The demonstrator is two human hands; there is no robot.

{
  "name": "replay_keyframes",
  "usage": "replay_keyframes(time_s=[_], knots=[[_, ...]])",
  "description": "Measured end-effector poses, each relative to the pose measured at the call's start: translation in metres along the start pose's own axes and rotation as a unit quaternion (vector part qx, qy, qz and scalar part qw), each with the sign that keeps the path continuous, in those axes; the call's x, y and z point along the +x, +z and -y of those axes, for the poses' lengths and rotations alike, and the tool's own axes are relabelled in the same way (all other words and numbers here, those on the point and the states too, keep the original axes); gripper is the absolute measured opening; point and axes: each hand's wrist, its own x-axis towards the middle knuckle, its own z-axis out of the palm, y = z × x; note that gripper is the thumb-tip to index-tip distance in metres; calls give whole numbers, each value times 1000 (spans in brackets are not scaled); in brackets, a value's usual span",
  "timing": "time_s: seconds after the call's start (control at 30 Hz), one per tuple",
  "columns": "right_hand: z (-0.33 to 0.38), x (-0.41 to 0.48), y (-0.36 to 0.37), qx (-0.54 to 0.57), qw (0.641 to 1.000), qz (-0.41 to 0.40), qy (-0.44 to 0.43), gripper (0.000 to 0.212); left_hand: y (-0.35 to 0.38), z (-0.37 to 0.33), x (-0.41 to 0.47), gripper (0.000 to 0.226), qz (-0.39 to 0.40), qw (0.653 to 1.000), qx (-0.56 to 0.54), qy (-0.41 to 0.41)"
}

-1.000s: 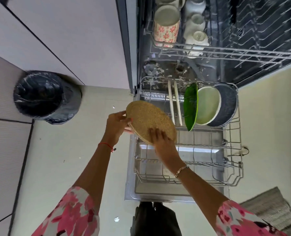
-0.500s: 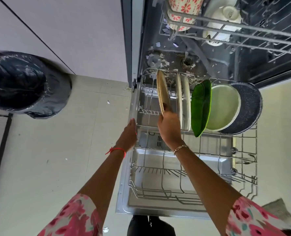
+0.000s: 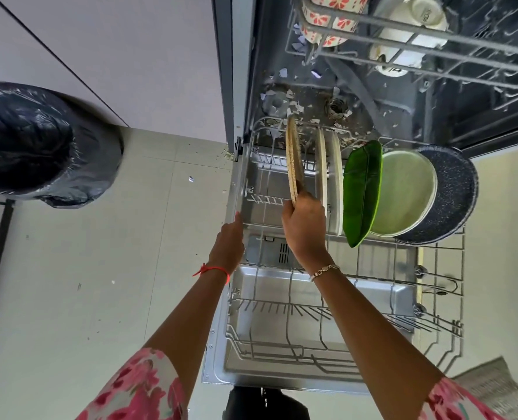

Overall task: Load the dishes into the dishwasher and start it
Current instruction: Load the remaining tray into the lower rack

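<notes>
pale greenish tiled floor (image 3: 106, 268) with crumbs scattered near the pulled-out grey wire lower rack (image 3: 336, 334) of the open dishwasher. right hand (image 3: 304, 225) is closed on the near edge of a round tan speckled plate (image 3: 292, 159), stood on edge at the rack's back left beside two white plates (image 3: 330, 177). left hand (image 3: 229, 247) rests on the rack's left rim, fingers loosely curled. black-bagged bin (image 3: 39, 144) sits by the lilac cabinet (image 3: 130, 56).

Lower rack (image 3: 439, 262): upright plates (image 3: 338, 177), green dish (image 3: 362, 192), dark pan (image 3: 454, 195).
</notes>
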Motion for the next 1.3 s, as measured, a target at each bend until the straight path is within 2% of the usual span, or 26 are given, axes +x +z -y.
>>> replay_keyframes(time_s=[0.23,0.67,0.9,1.07,1.17,1.3], knots=[[-6,4,5,11,1000,-11,25,23,3,3,-1,61,-3,1000,-6,2],[-36,23,12,-24,994,56,96,27,1,-2,-4,60,-10,1000,-18,3],[-39,8,13,-31,992,76,97,43,-2,-7,-6,61,-16,1000,-14,-3],[-31,-10,2,-31,998,14,46,46,-3,-9,-7,59,-18,1000,-4,-2],[-25,-18,-8,-39,999,-22,9,43,-10,-12,-12,53,8,1000,28,-4],[-24,-22,-23,-90,995,-13,-49,42,-34,-27,-25,41,11,999,28,-28]])
